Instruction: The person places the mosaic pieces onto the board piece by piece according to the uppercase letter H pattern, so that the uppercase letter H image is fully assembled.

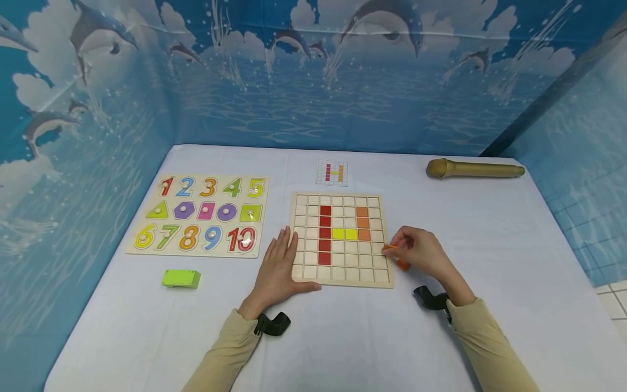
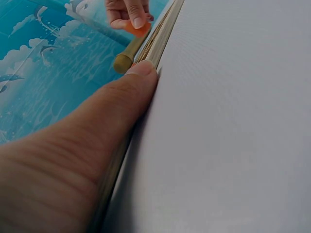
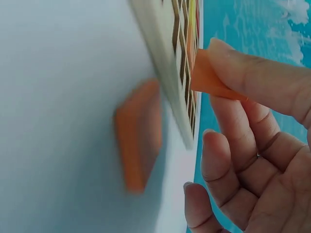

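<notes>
A square wooden grid board lies on the table. Set in its cells are a column of several red tiles, two yellow tiles in a row, and three orange tiles in a column. My left hand rests along the board's left side, fingers straight, with the thumb against the near edge. Over the board's right edge, my right hand pinches an orange tile between thumb and fingers. Just below that hand, a loose orange tile lies on the cloth, partly hidden in the head view.
Above the board lies a small card printed with a coloured grid pattern. To the left are a number-and-shape puzzle board and a green block. A brown bamboo-like stick lies at the back right of the white-covered table.
</notes>
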Available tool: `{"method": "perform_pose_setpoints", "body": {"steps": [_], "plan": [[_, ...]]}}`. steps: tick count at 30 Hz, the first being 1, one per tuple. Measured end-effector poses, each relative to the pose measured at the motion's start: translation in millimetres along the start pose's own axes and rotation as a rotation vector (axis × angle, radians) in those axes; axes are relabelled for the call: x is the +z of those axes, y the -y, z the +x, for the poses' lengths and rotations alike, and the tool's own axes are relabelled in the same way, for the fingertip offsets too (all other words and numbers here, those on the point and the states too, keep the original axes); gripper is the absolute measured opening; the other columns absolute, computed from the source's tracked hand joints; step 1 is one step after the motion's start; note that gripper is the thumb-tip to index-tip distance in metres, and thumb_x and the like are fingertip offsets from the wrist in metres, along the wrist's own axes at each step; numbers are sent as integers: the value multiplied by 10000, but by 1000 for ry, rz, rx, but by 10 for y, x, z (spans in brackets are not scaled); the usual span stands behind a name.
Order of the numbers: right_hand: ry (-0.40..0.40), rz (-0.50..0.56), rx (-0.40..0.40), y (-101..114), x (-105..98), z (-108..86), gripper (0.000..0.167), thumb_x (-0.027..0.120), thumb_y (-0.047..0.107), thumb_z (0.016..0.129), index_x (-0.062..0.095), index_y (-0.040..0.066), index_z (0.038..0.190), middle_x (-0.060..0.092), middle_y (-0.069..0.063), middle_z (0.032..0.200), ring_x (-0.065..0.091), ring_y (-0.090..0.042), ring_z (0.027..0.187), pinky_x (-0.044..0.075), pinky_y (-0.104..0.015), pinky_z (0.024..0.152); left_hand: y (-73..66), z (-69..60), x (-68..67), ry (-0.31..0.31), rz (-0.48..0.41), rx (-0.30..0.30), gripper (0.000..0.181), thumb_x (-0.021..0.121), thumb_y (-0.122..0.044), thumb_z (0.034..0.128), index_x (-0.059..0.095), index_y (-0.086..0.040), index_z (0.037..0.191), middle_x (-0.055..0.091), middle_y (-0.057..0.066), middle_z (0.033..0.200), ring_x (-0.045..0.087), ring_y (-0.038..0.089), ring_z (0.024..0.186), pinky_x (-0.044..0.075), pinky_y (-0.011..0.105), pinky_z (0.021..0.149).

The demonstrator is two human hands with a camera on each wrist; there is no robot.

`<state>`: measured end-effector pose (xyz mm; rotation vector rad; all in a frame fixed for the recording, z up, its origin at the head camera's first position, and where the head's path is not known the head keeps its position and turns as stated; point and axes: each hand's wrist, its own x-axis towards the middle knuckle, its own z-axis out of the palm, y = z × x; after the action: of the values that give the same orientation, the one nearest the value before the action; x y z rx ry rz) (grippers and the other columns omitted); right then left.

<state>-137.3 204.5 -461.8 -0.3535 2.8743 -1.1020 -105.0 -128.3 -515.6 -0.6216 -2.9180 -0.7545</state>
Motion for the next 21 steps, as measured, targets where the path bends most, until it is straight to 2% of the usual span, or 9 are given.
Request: {"method": "perform_pose_setpoints", "body": {"steps": [5,14,21], "plan": [[29,44,-30,111,107,56,199,803,192,774,631,94,787,500,14,575,444,-146,441,340,-255,410,-1,2,-4,12,-1,-11,1223,736,-662,656,164,17,1497,71,182,1561,5,258,1433,15,376,1143],[33,-12,-55,233,255,163,137,783,154,793,664,89,813,611,32,735,504,-154,641,417,-299,584,-2,0,-4,1,-2,1,1226,747,-649,652,167,26,1495,85,189,1559,26,272,1432,31,396,1144],[48,-45,-41,274,267,205,92,761,156,815,686,102,812,600,38,730,486,-159,659,394,-303,597,-1,0,-1,5,0,-6,1222,751,-642,652,171,26,1494,87,190,1558,16,264,1433,30,395,1144]]}}
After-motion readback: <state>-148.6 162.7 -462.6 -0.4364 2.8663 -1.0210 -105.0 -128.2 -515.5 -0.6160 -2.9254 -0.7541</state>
